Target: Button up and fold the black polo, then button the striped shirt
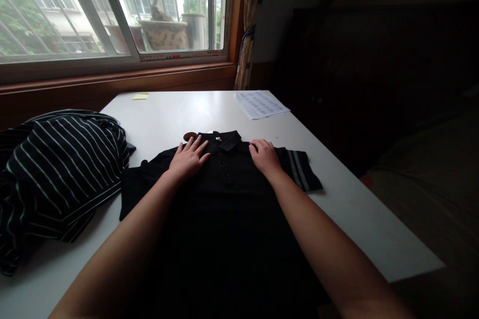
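A black polo shirt (pixel 228 199) lies spread front-up on the white table, its collar (pixel 231 141) at the far end and its sleeves out to the sides. Two grey stripes cross the right-hand sleeve (pixel 299 167). My left hand (pixel 187 158) rests flat on the shirt beside the collar, fingers spread. At the opposite shoulder, my right hand (pixel 265 155) has its fingers curled and pinches the fabric. The shirt's lower part merges into darkness between my forearms. A small brown round object (pixel 190 136) shows partly behind the left shoulder; its kind is unclear.
A bunched black cloth with white stripes (pixel 63 164) covers the table's left side. Printed papers (pixel 262 103) lie at the far right, a yellow note (pixel 140 96) at the far left. Beyond the white table (pixel 344 209) stand a barred window (pixel 157 5) and a curtain (pixel 247 50).
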Available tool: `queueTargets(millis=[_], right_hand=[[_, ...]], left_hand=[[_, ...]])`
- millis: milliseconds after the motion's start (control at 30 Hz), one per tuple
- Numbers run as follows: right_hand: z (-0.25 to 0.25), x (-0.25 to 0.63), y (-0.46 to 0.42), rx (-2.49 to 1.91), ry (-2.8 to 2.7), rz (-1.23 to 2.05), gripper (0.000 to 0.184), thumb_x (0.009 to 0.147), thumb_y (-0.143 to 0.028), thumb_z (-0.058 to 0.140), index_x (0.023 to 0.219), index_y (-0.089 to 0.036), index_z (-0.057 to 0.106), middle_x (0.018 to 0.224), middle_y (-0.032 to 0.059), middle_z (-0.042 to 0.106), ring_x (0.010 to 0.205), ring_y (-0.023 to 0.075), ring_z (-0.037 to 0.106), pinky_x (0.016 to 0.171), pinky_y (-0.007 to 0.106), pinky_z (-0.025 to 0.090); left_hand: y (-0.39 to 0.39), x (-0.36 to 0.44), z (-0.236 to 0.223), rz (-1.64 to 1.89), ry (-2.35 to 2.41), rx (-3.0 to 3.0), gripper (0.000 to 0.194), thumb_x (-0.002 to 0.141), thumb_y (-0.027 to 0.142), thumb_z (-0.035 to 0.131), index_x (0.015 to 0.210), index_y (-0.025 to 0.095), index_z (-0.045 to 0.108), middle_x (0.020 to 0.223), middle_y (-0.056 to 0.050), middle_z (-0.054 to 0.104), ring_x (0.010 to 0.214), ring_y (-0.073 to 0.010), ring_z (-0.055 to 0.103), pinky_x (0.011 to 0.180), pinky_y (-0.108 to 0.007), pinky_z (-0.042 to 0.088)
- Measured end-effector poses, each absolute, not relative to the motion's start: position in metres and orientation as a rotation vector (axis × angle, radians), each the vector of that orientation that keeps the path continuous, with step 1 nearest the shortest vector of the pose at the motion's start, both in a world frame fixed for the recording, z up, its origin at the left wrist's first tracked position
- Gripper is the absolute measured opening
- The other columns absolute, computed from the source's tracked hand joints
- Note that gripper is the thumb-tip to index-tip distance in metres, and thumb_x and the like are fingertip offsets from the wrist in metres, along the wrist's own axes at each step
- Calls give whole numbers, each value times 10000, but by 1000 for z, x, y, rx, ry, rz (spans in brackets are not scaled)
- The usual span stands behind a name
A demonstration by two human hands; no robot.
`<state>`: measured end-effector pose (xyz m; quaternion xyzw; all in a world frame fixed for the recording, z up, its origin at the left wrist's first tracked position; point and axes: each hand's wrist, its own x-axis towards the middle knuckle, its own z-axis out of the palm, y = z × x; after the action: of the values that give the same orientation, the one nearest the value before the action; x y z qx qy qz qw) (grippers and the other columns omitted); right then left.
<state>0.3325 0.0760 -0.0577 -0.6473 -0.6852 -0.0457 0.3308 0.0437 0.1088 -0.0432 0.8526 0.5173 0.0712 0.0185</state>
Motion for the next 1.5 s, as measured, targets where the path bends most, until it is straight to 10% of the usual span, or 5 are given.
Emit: queueTargets(millis=[667,1133,1500], right_hand=[[-62,450,31,-1945,-2224,32,574,999,-559,257,1504,-303,356,1586,20,321,1459,246,282,1194,463,239],[-59,469,15,-2259,-1757,-527,471,898,-603,482,1073,-200,654,1090,148,620,1062,355,464,811,456,414],[-22,544,13,-1901,-1945,-42,497,877,-651,460,718,-205,611,831,74,645,765,217,593,697,330,440]], left_hand=[[78,-88,-49,258,1685,2689,558,1010,485,251,1510,253,335,1555,-73,377,1432,-273,330,1154,-475,277],[45,-138,-34,467,1941,2223,460,893,512,485,1240,234,605,916,-58,678,838,-246,660,764,-327,492],[22,-118,-7,852,2161,2391,291,985,396,436,1168,277,629,1043,-26,643,801,-185,621,641,-277,398]])
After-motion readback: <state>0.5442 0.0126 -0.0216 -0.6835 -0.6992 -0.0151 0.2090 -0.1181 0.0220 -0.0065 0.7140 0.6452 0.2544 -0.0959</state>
